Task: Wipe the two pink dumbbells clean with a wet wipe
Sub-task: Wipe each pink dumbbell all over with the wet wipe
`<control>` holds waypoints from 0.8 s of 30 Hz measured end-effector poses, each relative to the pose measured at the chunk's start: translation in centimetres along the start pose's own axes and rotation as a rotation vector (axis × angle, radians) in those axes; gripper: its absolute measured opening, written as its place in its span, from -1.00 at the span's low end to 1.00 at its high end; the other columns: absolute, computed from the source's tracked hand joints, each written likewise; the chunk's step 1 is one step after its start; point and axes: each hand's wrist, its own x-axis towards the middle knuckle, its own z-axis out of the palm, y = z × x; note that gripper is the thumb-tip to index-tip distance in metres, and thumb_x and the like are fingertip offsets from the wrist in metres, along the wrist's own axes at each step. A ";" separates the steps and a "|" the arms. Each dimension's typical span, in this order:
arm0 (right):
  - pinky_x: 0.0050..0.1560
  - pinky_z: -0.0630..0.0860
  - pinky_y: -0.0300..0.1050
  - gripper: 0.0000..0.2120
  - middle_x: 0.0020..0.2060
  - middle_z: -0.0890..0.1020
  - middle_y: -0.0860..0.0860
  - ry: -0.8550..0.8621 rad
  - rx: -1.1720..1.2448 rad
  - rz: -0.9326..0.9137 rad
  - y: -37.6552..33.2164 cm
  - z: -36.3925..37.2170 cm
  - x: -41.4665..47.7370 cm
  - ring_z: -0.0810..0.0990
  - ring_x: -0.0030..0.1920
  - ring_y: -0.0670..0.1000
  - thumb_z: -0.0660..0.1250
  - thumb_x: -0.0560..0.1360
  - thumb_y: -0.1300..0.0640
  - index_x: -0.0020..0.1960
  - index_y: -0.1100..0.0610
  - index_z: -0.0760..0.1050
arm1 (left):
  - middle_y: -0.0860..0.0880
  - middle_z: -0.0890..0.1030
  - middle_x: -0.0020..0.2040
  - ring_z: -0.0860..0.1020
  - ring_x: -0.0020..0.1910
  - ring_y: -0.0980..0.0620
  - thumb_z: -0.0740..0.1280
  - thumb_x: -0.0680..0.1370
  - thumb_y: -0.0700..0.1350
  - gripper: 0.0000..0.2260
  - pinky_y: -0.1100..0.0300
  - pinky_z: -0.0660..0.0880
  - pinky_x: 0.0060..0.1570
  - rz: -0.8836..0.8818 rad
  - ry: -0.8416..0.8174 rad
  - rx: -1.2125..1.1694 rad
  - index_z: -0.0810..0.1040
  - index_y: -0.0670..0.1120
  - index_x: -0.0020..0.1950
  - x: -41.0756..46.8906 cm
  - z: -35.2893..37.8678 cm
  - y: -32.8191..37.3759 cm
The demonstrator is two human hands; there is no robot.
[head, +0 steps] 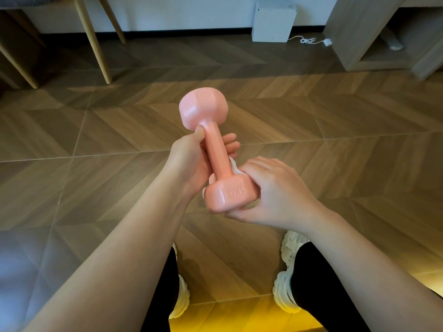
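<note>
One pink dumbbell [217, 149] is held in the air above the floor, tilted with one head far and one head near me. My left hand [191, 156] grips its handle, thumb near the far head. My right hand [271, 192] wraps the near head from the right, pressing a white wet wipe [234, 167] against it; only a small edge of the wipe shows between fingers and handle. No second dumbbell is in view.
Wood-pattern floor [335, 121] lies below. Chair legs [96, 44] stand at the back left, a white box [273, 20] with a cable at the back wall, a wooden shelf unit [374, 37] at the back right. My white shoes [287, 271] are beneath.
</note>
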 end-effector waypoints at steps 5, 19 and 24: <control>-0.13 0.15 -0.24 -0.48 -0.27 0.34 -0.20 -0.012 -0.043 0.004 0.0 -0.1 -0.1 0.32 -0.22 -0.12 0.57 0.16 -0.27 -0.17 0.00 0.38 | -0.16 0.68 -0.06 0.67 -0.18 -0.05 0.32 0.63 -0.07 -0.65 -0.01 0.62 0.01 0.014 0.038 0.096 0.48 -0.33 0.25 0.0 0.5 -0.4; -0.17 0.14 -0.25 -0.37 -0.25 0.23 -0.25 0.080 0.016 -0.067 -0.1 0.7 0.2 0.33 -0.23 -0.11 0.59 0.15 -0.22 -0.14 -0.08 0.18 | -0.15 0.61 -0.17 0.57 -0.30 -0.08 0.09 0.67 -0.10 -0.71 -0.02 0.49 -0.13 -0.018 -0.021 -0.110 0.49 -0.24 0.21 -0.1 0.1 0.0; -0.13 0.14 -0.27 -0.56 -0.21 0.30 -0.21 -0.011 0.013 -0.077 0.5 0.6 -0.2 0.39 -0.18 -0.09 0.55 0.21 -0.20 -0.17 0.05 0.44 | -0.04 0.52 -0.29 0.49 -0.41 0.00 0.30 0.49 -0.08 -0.86 0.11 0.48 -0.31 0.009 -0.082 0.054 0.46 -0.14 -0.05 -0.2 0.2 0.5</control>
